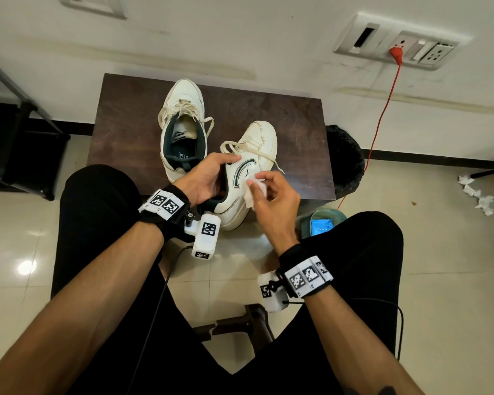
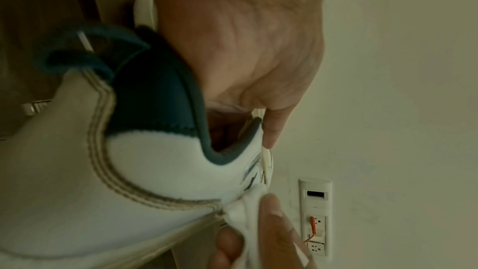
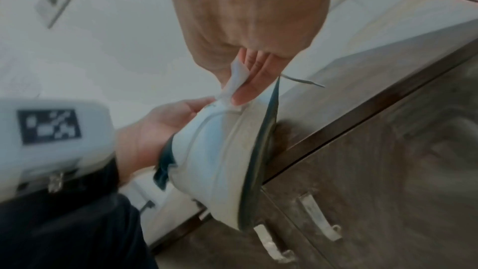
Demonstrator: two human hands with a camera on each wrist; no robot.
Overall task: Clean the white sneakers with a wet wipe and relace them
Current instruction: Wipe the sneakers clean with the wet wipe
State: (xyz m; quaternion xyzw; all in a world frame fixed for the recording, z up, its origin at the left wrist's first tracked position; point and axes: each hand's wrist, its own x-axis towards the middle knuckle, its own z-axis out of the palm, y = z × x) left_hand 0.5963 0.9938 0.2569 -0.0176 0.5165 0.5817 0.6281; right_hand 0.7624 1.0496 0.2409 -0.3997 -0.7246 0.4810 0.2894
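The left hand [image 1: 208, 178] is curled around a sneaker's [image 1: 248, 178] collar, fingers tucked inside the opening and thumb [image 2: 271, 128] lying along the outside. The right hand [image 1: 274, 195] pinches a wipe [image 1: 255, 191] between thumb and fingertips (the pads pressed against the sneaker's side). Both forearms reach forward, wrists strapped with black bands.
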